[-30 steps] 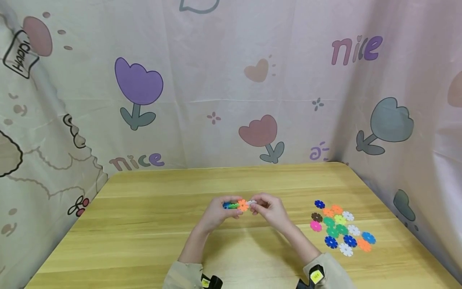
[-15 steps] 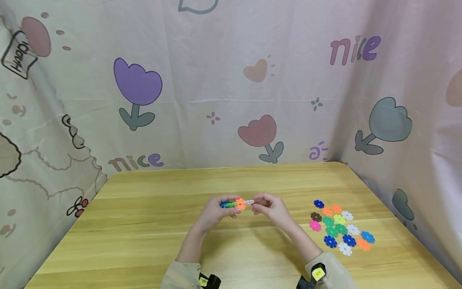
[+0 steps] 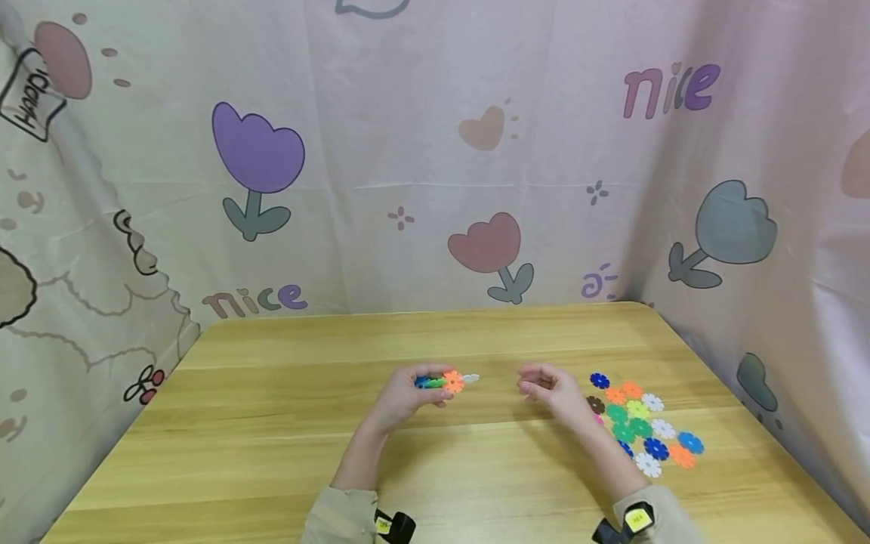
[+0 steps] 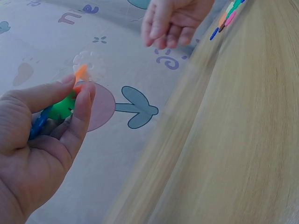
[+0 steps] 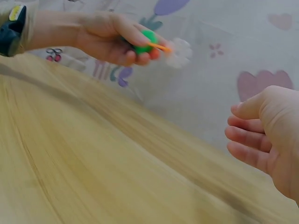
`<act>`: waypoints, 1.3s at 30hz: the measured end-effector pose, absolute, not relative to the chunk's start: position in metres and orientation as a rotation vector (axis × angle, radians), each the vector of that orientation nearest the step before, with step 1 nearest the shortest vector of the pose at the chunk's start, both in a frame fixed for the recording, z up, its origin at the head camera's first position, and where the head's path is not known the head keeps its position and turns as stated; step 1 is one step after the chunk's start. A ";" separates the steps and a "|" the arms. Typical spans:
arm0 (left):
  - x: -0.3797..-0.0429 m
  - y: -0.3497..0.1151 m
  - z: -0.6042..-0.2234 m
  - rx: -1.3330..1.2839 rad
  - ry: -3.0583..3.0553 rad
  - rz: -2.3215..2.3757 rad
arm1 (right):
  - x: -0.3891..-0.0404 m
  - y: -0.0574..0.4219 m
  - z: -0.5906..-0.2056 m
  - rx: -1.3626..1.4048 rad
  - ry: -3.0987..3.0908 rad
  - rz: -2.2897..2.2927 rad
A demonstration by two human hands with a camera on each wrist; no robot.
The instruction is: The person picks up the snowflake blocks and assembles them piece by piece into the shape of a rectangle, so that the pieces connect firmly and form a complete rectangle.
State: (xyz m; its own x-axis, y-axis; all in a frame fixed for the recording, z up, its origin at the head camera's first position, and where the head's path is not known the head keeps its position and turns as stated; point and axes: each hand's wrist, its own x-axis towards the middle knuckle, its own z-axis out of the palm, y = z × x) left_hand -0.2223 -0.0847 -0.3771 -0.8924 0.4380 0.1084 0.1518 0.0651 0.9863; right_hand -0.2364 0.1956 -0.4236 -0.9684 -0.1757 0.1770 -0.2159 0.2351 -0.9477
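Observation:
My left hand (image 3: 401,397) pinches a short chain of joined snowflake discs above the table. In the left wrist view the chain shows a blue disc (image 4: 40,122), a green disc (image 4: 61,109), an orange disc (image 4: 81,73) and a white disc (image 4: 90,65) at the outer end. Thumb and fingertips close on the chain around the green and orange discs; part of the blue one is hidden in the palm. My right hand (image 3: 557,397) hovers apart from the chain, fingers loosely bent and holding nothing, between it and the loose discs.
Several loose snowflake discs lie on the right of the wooden table (image 3: 238,438): green (image 3: 640,428), white (image 3: 649,465), orange (image 3: 682,455), dark blue (image 3: 600,380), brown (image 3: 596,405) and others. My right forearm overlaps some of them. A printed curtain (image 3: 381,257) hangs behind the table.
My right hand has let go of the white disc and moved right, toward the loose discs. The white disc stays on the chain's end. My left hand has barely moved.

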 end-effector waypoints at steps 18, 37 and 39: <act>-0.232 -0.085 -0.390 0.607 2.109 1.910 | -0.232 0.292 -0.430 0.101 -2.634 1.513; -0.234 -0.088 -0.396 0.650 2.106 1.922 | -0.228 0.310 -0.433 0.238 -2.959 1.118; -0.233 -0.088 -0.396 0.657 2.108 1.916 | -0.228 0.309 -0.433 0.241 -2.971 1.107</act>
State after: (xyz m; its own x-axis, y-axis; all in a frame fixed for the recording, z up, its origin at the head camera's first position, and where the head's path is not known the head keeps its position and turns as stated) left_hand -0.2334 -0.0876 -0.3959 -0.8764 0.4622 0.1350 0.1784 0.0513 0.9826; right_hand -0.2278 0.3089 -0.4328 -0.9878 -0.1550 0.0174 -0.1286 0.7460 -0.6535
